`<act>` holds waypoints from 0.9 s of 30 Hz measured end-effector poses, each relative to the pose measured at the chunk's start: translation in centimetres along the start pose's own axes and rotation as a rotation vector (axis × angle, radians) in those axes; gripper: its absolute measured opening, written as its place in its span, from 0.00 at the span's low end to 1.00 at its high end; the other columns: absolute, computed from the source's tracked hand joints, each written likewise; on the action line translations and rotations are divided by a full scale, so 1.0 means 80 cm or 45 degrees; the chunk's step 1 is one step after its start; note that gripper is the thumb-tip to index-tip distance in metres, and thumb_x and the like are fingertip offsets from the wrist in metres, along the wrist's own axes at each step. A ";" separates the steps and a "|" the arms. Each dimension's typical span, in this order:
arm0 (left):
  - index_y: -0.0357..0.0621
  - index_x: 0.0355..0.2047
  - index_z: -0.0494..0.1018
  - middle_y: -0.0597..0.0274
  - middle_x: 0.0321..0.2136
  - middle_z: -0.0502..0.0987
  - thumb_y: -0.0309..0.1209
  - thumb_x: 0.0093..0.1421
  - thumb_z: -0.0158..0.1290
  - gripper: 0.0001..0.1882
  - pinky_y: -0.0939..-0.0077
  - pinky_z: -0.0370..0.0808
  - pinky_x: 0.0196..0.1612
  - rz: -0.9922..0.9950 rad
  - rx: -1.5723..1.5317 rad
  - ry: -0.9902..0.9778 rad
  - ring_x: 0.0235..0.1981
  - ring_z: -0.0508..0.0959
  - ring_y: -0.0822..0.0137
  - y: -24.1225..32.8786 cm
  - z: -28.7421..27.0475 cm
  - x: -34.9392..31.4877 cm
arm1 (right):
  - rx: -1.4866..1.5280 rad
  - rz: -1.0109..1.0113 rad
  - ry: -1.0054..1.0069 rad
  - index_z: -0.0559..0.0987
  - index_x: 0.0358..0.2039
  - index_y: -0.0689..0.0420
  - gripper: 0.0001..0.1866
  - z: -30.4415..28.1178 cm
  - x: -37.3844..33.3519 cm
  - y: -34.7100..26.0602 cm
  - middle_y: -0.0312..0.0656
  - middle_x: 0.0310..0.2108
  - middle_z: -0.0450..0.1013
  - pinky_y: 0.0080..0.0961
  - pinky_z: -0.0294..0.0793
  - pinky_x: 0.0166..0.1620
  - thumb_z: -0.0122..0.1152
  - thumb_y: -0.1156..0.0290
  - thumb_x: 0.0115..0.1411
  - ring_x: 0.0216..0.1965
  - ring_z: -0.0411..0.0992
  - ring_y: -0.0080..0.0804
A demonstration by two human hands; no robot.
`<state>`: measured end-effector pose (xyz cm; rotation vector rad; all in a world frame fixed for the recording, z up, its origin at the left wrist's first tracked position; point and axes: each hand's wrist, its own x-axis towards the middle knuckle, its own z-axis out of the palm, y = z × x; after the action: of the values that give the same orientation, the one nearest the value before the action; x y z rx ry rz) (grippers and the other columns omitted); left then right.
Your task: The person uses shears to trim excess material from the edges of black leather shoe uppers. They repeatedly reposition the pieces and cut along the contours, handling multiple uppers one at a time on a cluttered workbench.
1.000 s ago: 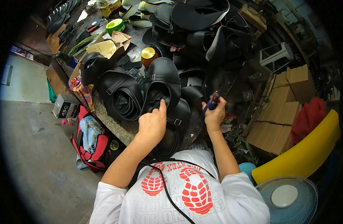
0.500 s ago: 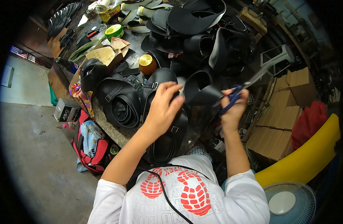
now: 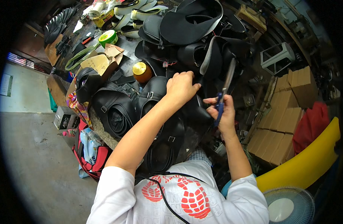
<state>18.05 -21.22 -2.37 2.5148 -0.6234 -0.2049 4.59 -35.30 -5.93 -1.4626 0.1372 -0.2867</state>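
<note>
My right hand (image 3: 225, 114) is closed round the blue handles of a pair of scissors (image 3: 228, 78), whose blades point up and away from me. To its left, a curved black leather piece (image 3: 197, 107) lies just below my left hand (image 3: 182, 87). That hand is closed over the black leather, with its fingers bent down and their tips hidden. Black leather uppers with buckled straps (image 3: 147, 98) lie left of it. A larger heap of black shoe uppers (image 3: 190, 26) rises beyond both hands.
A gold-lidded jar (image 3: 142, 71) and a green round tin (image 3: 108, 38) stand on the cluttered table. Brown cardboard boxes (image 3: 280, 108), a red cloth (image 3: 309, 125), a yellow curved object (image 3: 302, 160) and a fan (image 3: 285, 209) are to my right. A red bag (image 3: 100, 151) is at lower left.
My left hand has moved forward and right, over the black leather. The right hand has come slightly left and lower, and the scissors have swung from slanting right to nearly upright.
</note>
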 end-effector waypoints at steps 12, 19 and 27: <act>0.56 0.58 0.69 0.57 0.56 0.72 0.27 0.56 0.53 0.28 0.47 0.56 0.66 0.567 0.725 0.172 0.59 0.70 0.58 -0.033 -0.103 0.135 | 0.140 -0.115 0.029 0.66 0.44 0.58 0.16 0.002 0.052 -0.040 0.44 0.35 0.76 0.18 0.73 0.41 0.62 0.77 0.59 0.35 0.73 0.22; 0.47 0.50 0.74 0.46 0.33 0.80 0.26 0.59 0.53 0.17 0.62 0.76 0.35 0.748 -0.080 0.597 0.34 0.81 0.49 0.000 -0.153 0.075 | 0.214 -0.076 -0.004 0.67 0.44 0.58 0.16 0.007 0.037 -0.047 0.44 0.34 0.75 0.21 0.74 0.41 0.63 0.74 0.60 0.36 0.75 0.26; 0.36 0.50 0.72 0.41 0.37 0.79 0.21 0.60 0.51 0.17 0.67 0.77 0.38 0.461 -0.564 0.596 0.36 0.81 0.48 -0.004 -0.129 -0.026 | 0.252 0.264 -0.410 0.68 0.45 0.60 0.32 0.038 0.004 -0.057 0.49 0.32 0.76 0.25 0.75 0.39 0.47 0.38 0.64 0.32 0.77 0.33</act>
<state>19.06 -15.22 6.25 1.8903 -0.7261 0.3353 5.25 -32.84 -1.03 -1.2679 -0.0011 0.1027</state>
